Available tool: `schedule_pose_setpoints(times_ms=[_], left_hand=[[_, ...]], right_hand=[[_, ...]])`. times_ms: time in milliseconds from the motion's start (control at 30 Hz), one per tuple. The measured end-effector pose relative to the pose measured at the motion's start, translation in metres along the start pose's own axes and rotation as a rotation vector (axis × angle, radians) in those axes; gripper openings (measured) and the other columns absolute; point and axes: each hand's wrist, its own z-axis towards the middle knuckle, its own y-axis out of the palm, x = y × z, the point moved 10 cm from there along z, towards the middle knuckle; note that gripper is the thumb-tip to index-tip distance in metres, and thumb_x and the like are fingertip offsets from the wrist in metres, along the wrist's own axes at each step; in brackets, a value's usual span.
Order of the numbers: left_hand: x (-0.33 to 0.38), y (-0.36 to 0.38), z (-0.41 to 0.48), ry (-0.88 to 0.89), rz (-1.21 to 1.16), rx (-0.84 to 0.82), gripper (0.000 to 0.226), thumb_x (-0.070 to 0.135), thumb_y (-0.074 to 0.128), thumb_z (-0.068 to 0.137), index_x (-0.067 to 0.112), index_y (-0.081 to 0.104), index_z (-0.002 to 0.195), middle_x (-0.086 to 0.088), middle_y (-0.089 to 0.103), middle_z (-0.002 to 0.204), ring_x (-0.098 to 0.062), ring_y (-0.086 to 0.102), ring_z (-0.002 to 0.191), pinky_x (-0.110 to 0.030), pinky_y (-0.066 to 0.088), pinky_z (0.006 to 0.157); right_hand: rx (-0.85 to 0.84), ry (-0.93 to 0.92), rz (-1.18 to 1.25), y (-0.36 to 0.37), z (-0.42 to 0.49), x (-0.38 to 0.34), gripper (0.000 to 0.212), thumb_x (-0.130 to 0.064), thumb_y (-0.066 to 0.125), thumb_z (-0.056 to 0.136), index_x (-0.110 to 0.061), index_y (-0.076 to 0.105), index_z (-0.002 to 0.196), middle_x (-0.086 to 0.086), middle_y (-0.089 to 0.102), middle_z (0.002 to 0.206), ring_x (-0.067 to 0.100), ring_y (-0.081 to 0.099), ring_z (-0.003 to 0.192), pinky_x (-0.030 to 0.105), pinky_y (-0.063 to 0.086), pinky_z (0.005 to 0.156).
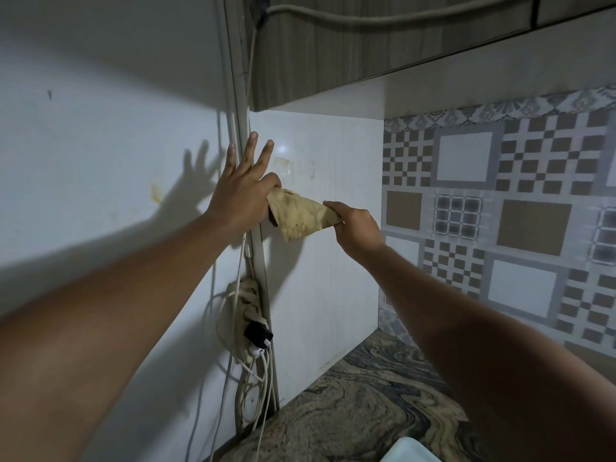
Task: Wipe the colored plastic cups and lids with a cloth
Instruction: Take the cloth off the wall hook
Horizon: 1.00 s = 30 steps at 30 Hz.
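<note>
Both hands hold the stained yellow cloth (296, 215) taut before the white wall panel (326, 261), I'd say to spread it for wiping. Left hand (243, 191) pinches one end, remaining fingers (250, 145) splayed; right hand (358, 225) grips the opposite corner. I see no cups or lids.

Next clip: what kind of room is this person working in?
Most likely a home kitchen corner: a swirl-patterned brown and grey stone countertop, a checkered brown, grey and white tiled backsplash behind it, and a grey wood-grain wall cabinet overhead.
</note>
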Motion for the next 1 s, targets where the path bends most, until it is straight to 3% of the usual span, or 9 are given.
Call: schedule_pose_setpoints(times_ms=[133, 200, 300, 433, 500, 633, 733, 833, 1000], left_hand=[[0.015, -0.011, -0.008, -0.088, -0.237, -0.028, 0.022, 0.01, 0.058, 0.09, 0.016, 0.07, 0.108, -0.017, 0.057, 0.144, -0.042, 0.035, 0.146, -0.062, 0.025, 0.118], [0.018, -0.008, -0.017, -0.272, -0.431, -0.1, 0.025, 0.017, 0.058, 0.093, 0.023, 0.066, 0.116, -0.009, 0.066, 0.133, -0.034, 0.057, 0.128, -0.05, 0.048, 0.103], [0.03, 0.003, -0.034, -0.556, -0.76, -0.181, 0.022, 0.018, 0.06, 0.087, 0.028, 0.066, 0.106, 0.007, 0.074, 0.102, -0.019, 0.071, 0.093, -0.038, 0.059, 0.078], [0.06, 0.027, -0.056, -0.833, -0.994, -0.372, 0.022, 0.009, 0.055, 0.083, 0.021, 0.071, 0.09, 0.0, 0.071, 0.094, -0.023, 0.069, 0.089, -0.041, 0.063, 0.071], [0.074, 0.033, -0.065, -0.912, -1.074, -0.439, 0.024, 0.009, 0.052, 0.086, 0.021, 0.072, 0.091, 0.0, 0.069, 0.1, -0.021, 0.066, 0.092, -0.044, 0.064, 0.068], [0.091, 0.038, -0.072, -0.977, -1.125, -0.474, 0.034, 0.004, 0.044, 0.086, 0.017, 0.074, 0.096, 0.005, 0.069, 0.099, -0.019, 0.065, 0.098, -0.028, 0.056, 0.069], [0.104, 0.044, -0.078, -1.036, -1.159, -0.516, 0.033, 0.001, 0.042, 0.09, 0.011, 0.072, 0.1, 0.002, 0.067, 0.093, -0.022, 0.066, 0.084, -0.026, 0.055, 0.058], [0.111, 0.048, -0.083, -1.029, -1.122, -0.575, 0.028, 0.0, 0.041, 0.094, 0.0, 0.069, 0.098, -0.012, 0.063, 0.087, -0.027, 0.059, 0.071, -0.026, 0.048, 0.05], [0.112, 0.048, -0.082, -0.914, -1.007, -0.575, 0.021, 0.007, 0.051, 0.098, 0.003, 0.071, 0.097, -0.011, 0.065, 0.088, -0.025, 0.057, 0.072, -0.025, 0.045, 0.048]], right_hand=[[0.009, -0.061, 0.043, -0.01, -0.022, 0.007, 0.035, -0.007, 0.051, 0.091, -0.023, 0.066, 0.118, 0.0, 0.077, 0.099, 0.028, 0.071, 0.087, 0.043, 0.059, 0.074], [0.005, -0.086, 0.04, -0.015, -0.036, 0.012, 0.028, -0.007, 0.056, 0.092, -0.019, 0.066, 0.115, -0.001, 0.078, 0.099, 0.027, 0.072, 0.088, 0.043, 0.059, 0.072], [-0.013, -0.14, -0.003, -0.018, -0.059, 0.018, 0.029, -0.005, 0.061, 0.09, -0.015, 0.07, 0.115, 0.0, 0.079, 0.101, 0.027, 0.074, 0.09, 0.039, 0.059, 0.075], [-0.021, -0.279, -0.08, -0.026, -0.092, 0.017, 0.034, -0.005, 0.073, 0.087, -0.018, 0.076, 0.118, -0.003, 0.079, 0.109, 0.02, 0.076, 0.092, 0.022, 0.054, 0.078], [-0.072, -0.308, -0.115, -0.025, -0.104, 0.022, 0.035, -0.012, 0.078, 0.087, -0.022, 0.076, 0.12, -0.005, 0.079, 0.111, 0.018, 0.076, 0.095, 0.028, 0.059, 0.078], [-0.13, -0.302, -0.118, -0.028, -0.125, 0.032, 0.029, -0.025, 0.082, 0.084, -0.026, 0.08, 0.114, -0.003, 0.081, 0.101, 0.019, 0.078, 0.086, 0.039, 0.062, 0.069], [-0.181, -0.316, -0.066, -0.031, -0.138, 0.031, 0.026, -0.044, 0.076, 0.087, -0.031, 0.08, 0.109, -0.009, 0.081, 0.092, 0.01, 0.077, 0.081, 0.037, 0.06, 0.065], [-0.198, -0.306, -0.036, -0.033, -0.148, 0.032, 0.043, -0.066, 0.058, 0.091, -0.031, 0.079, 0.105, -0.01, 0.079, 0.081, 0.009, 0.074, 0.071, 0.037, 0.058, 0.058], [-0.171, -0.346, -0.068, -0.041, -0.166, 0.036, 0.047, -0.062, 0.046, 0.1, -0.029, 0.078, 0.108, 0.0, 0.069, 0.061, 0.02, 0.061, 0.051, 0.037, 0.05, 0.047]])
